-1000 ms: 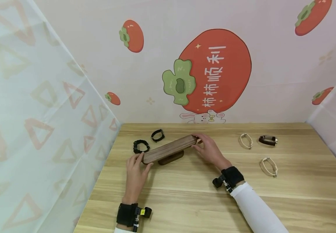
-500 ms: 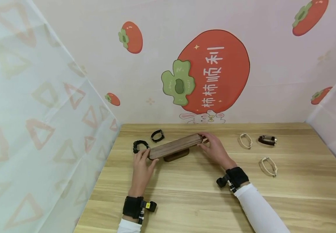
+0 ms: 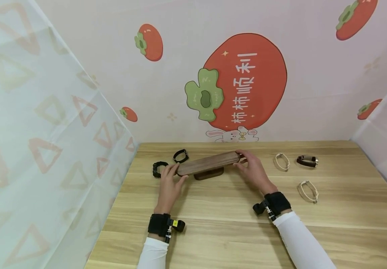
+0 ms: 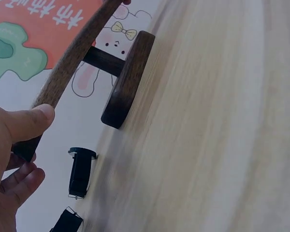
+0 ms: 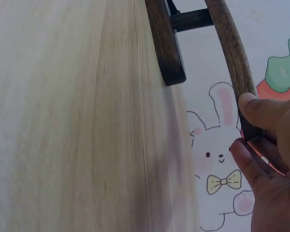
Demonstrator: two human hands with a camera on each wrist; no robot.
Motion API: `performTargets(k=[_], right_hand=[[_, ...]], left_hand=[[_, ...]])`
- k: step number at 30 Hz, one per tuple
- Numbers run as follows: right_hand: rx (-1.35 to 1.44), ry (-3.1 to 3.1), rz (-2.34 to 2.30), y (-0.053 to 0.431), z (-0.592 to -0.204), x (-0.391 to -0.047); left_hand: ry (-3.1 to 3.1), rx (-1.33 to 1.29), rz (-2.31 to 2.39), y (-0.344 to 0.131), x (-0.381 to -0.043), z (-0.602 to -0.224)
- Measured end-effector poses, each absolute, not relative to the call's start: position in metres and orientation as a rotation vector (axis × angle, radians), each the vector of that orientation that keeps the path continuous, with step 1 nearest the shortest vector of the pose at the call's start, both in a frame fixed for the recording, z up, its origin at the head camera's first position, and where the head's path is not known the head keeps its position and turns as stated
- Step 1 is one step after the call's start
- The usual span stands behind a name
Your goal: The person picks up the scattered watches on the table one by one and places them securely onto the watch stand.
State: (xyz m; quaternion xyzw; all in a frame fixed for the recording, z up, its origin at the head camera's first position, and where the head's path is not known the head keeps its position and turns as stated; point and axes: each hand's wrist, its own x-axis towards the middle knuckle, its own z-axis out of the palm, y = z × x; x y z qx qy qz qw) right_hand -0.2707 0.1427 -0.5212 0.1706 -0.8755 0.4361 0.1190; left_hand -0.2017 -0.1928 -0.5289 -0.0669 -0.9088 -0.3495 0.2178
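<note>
A dark wooden T-bar display stand (image 3: 210,163) is between my hands at the back of the table, its long top bar above a short post and a smaller oblong base (image 4: 130,79). My left hand (image 3: 170,188) pinches the bar's left end, the thumb (image 4: 31,123) on the near face and fingers behind and below. At the other end my right hand (image 3: 255,172) pinches the bar in the same way, with the thumb (image 5: 263,112) on the near side. The base is right at the tabletop. Just left of the stand lie two black watches or bracelets, one (image 3: 181,155) behind the other (image 3: 159,169).
To the right lie two pale bracelets or watches, one further back (image 3: 282,162) and one nearer (image 3: 308,191). A dark-strapped watch (image 3: 307,161) lies beside them. A printed wall (image 3: 166,86) borders the wooden table (image 3: 220,224) at the back, and another rises on the left.
Both hands have carried the stand to the right and slightly toward the back wall. Its bar has turned to lie more parallel to the wall. The watches and bracelets stay put.
</note>
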Motion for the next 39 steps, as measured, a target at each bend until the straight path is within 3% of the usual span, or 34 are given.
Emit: performTargets(k=[39], right_hand=[[0.331, -2.571, 1.273, 0.186, -0.521, -0.264]], left_hand=[[-2.579, -0.316, -1.091, -0.162, -0.254, -0.526]])
